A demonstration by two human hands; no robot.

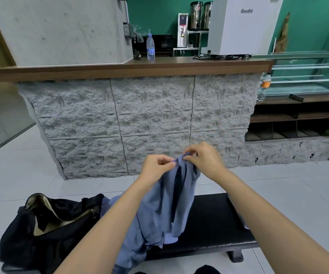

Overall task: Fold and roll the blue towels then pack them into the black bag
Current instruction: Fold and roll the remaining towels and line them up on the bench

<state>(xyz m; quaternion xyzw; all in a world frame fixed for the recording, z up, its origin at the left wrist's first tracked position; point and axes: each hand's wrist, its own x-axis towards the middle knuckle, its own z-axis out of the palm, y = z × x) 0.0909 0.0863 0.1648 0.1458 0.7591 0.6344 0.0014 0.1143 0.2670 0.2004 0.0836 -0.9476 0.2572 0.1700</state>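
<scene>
A blue towel (171, 202) hangs in the air above the black bench (211, 226). My left hand (155, 167) and my right hand (205, 159) pinch its top edge close together. Its lower part drapes onto a heap of more blue towels (132, 252) on the bench. The black bag (47, 234) lies at the left end of the bench, its mouth open and its tan lining showing.
A grey stone-faced counter (140, 123) with a wooden top stands just beyond the bench. On it are a water bottle (150, 47) and a white machine (240, 26). Wooden shelves (298, 119) fill the right side. White floor tiles surround the bench.
</scene>
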